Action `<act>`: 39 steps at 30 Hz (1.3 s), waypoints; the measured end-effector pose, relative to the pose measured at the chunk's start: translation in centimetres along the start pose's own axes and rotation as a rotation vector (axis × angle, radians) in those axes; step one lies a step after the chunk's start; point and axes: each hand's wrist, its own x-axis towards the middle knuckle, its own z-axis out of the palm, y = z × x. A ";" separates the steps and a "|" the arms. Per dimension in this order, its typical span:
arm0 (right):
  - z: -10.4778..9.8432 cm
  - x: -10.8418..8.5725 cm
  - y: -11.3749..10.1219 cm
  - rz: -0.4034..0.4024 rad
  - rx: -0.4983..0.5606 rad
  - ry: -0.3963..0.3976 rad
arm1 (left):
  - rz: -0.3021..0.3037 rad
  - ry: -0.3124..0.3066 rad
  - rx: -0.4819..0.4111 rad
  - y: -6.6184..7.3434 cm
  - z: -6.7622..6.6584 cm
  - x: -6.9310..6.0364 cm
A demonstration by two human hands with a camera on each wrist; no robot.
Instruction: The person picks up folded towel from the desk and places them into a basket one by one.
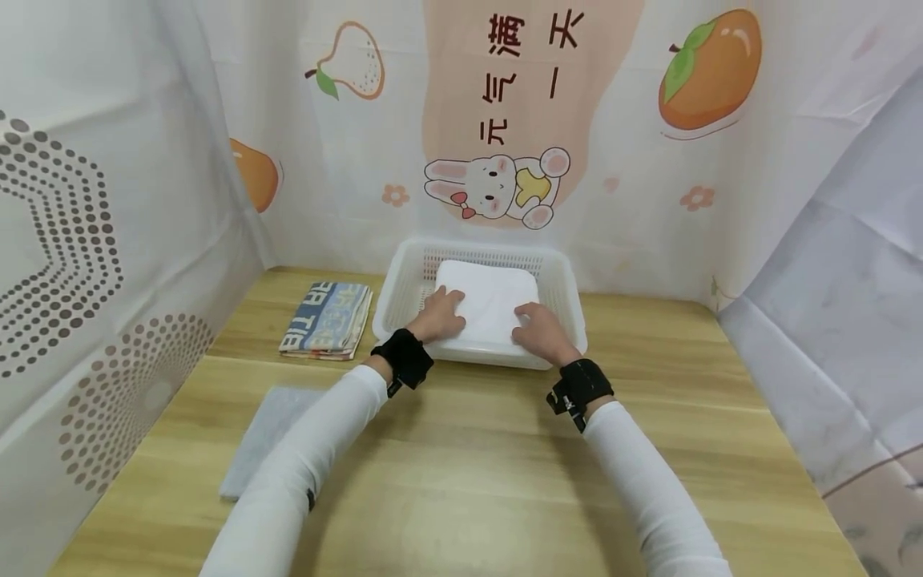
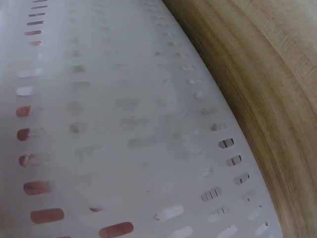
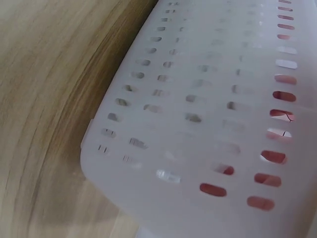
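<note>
While the folded white cloth (image 1: 492, 295) already lies in the slotted plastic basket (image 1: 497, 355), the left hand (image 1: 438, 315) and right hand (image 1: 542, 330) touch its sides, fingers partly bent — whether pinching, I cannot tell — with the folded patterned cloth (image 1: 326, 320) and flat grey cloth (image 1: 263, 437) still outside.

The slotted basket (image 1: 497, 354) is seen to be made of smooth, semi-translucent plastic, faintly shiny. Soft matt cloth is suggested by the white folded piece (image 1: 495, 300); a fabric look is shared by the printed bundle (image 1: 328, 319). The desk (image 1: 461, 489) is surfaced in smooth, softly glossy wood grain. Creased, matt fabric is shown by the drapes (image 1: 620, 232).
</note>
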 end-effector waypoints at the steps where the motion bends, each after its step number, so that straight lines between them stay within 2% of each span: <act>1: 0.0 0.0 0.0 0.004 0.000 -0.002 | -0.002 -0.001 0.001 0.0 0.0 0.0; 14: 0.6 -0.2 0.2 0.025 0.018 0.009 | 0.020 0.002 -0.008 -0.3 0.7 0.0; 20: 0.7 -0.2 0.3 0.037 0.020 0.039 | 0.044 0.002 -0.022 -0.1 0.7 -0.3; 27: 0.7 -0.3 0.1 0.034 0.022 0.040 | 0.027 0.006 0.001 0.1 0.5 -0.5; 30: 0.7 -0.3 0.0 0.035 0.027 0.057 | 0.046 0.018 0.008 0.2 0.4 -0.5; 34: 0.5 -0.3 0.1 0.018 0.009 0.072 | 0.108 0.063 0.040 0.2 0.4 -0.5; 39: 0.4 -0.7 -0.1 -0.075 -0.034 0.145 | 0.218 0.209 0.066 0.1 0.9 -0.7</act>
